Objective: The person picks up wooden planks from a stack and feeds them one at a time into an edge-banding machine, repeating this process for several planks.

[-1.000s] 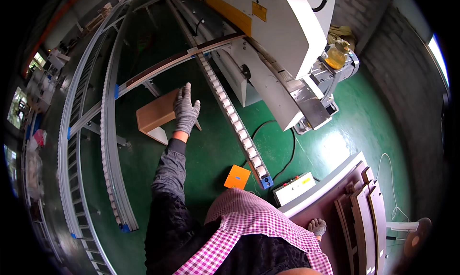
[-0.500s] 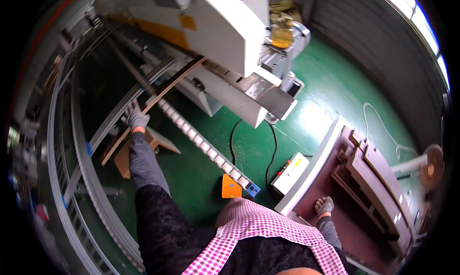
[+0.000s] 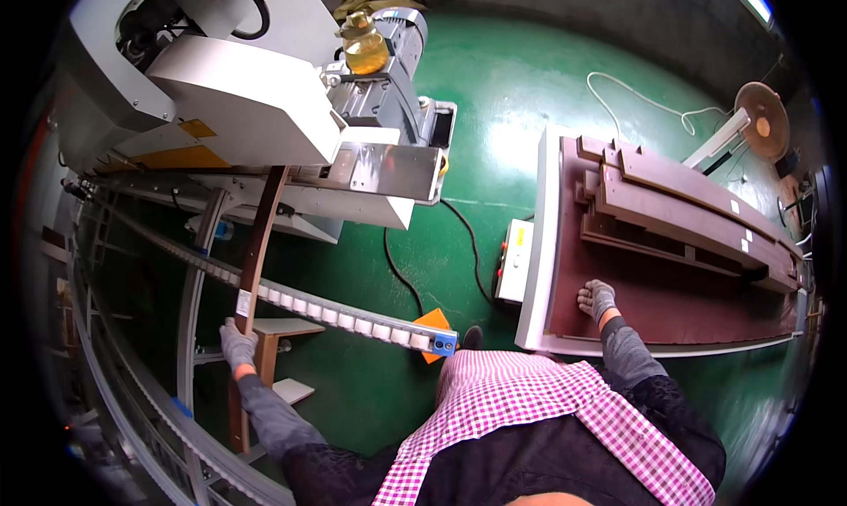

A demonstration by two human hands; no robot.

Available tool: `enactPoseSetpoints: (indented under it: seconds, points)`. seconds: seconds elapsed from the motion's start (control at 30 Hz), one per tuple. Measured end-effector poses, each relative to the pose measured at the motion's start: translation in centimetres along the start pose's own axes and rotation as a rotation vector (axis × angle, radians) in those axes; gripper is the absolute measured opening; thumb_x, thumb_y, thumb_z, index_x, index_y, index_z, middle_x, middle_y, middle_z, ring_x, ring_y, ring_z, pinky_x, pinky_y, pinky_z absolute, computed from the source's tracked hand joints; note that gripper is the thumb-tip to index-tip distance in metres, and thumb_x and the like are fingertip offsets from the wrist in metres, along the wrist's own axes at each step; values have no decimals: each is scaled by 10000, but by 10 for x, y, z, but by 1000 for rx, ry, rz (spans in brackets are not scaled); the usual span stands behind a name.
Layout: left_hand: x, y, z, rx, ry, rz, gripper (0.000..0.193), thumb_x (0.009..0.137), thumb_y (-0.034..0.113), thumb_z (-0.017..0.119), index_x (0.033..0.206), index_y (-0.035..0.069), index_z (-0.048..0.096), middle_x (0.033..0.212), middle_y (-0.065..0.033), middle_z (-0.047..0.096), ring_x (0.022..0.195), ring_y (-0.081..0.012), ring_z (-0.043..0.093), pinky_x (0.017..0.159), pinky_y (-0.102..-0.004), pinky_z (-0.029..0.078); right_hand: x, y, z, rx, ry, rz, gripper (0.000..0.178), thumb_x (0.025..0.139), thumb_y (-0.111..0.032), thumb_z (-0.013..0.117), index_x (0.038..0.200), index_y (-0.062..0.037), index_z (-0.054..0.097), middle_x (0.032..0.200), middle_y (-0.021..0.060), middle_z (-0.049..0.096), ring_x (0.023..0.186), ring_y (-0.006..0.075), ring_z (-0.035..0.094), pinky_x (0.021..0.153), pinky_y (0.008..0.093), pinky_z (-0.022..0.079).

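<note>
A long, narrow brown board (image 3: 258, 241) with a white label runs from beneath the white machine (image 3: 247, 91) toward me, lying across the roller rail (image 3: 309, 307). My left hand (image 3: 238, 343), in a grey glove, is closed on the board's edge just below the label. Its fingers are partly hidden by the board. To the right, my right hand (image 3: 596, 299), also gloved, hovers over or rests on the brown tabletop (image 3: 635, 316); which one, I cannot tell. Its fingers are loosely bent and somewhat apart, with nothing visible in them. A stack of brown boards (image 3: 688, 210) lies just beyond it.
A white control box (image 3: 515, 261) stands on the green floor beside the table, with a black cable (image 3: 468, 228) nearby. An orange plate (image 3: 432, 325) sits under the rail's blue end. A jar of yellow liquid (image 3: 363, 47) rests on the machine; a round fan (image 3: 762, 122) stands far right.
My view has turned to the right. The brown board now points more straight toward me, my left hand still at it. My right hand stays by the tabletop, its fingers bent.
</note>
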State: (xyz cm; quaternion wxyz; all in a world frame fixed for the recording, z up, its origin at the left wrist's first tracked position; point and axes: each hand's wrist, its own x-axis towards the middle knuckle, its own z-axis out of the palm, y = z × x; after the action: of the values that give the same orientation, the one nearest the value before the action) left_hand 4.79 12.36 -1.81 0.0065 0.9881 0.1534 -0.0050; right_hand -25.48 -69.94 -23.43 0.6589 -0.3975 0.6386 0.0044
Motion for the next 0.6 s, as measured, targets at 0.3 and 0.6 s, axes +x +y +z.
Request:
enactPoseSetpoints:
  seconds: [0.3,0.6]
  points:
    - [-265,11,-34,-294,-24,-86,784,583,191,897,1263,-45,587,1175,-216,659,1082,-339,652,980,-413,513,-69,-5,18,-72,-248,-109,224,961,-243,601,1132,-98,592,936,75,678,728,213,655,646,365,557]
    - [-337,217,-131,-199,96,547,542,573,205,885,1044,61,660,938,-157,665,884,-366,653,800,-470,521,-237,-21,56,-404,-1320,-352,756,959,-535,629,1485,-29,435,1287,121,597,1082,190,624,943,340,525]
